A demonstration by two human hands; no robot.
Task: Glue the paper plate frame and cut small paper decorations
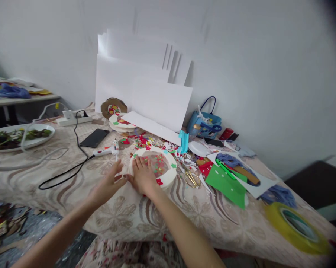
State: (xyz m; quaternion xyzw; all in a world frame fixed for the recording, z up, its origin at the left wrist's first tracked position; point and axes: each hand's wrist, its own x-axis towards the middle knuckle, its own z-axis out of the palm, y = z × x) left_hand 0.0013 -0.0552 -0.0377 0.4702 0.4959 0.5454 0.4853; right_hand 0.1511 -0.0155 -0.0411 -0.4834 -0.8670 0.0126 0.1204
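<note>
My right hand point(142, 175) lies flat, fingers stretched, on the left side of a round white board point(171, 173) that has red and green flower cutouts round its rim and a see-through-looking middle. My left hand point(110, 182) hovers just left of the board, fingers apart and holding nothing, its fingertips close to my right thumb. Beyond it a white hot glue gun point(106, 150) stands on the patterned tablecloth point(112, 219), its black cord looping left. Gold-handled scissors point(192, 178) lie to the right of the board, among paper scraps point(186, 160).
Large white boards point(142, 82) lean on the wall, with more decorated rounds point(122, 122) before them. Left are a phone point(94, 138), a power strip point(74, 120) and an oval plate point(42, 139). Right are green paper point(226, 186), a blue bag point(204, 123) and a yellow tape roll point(274, 214).
</note>
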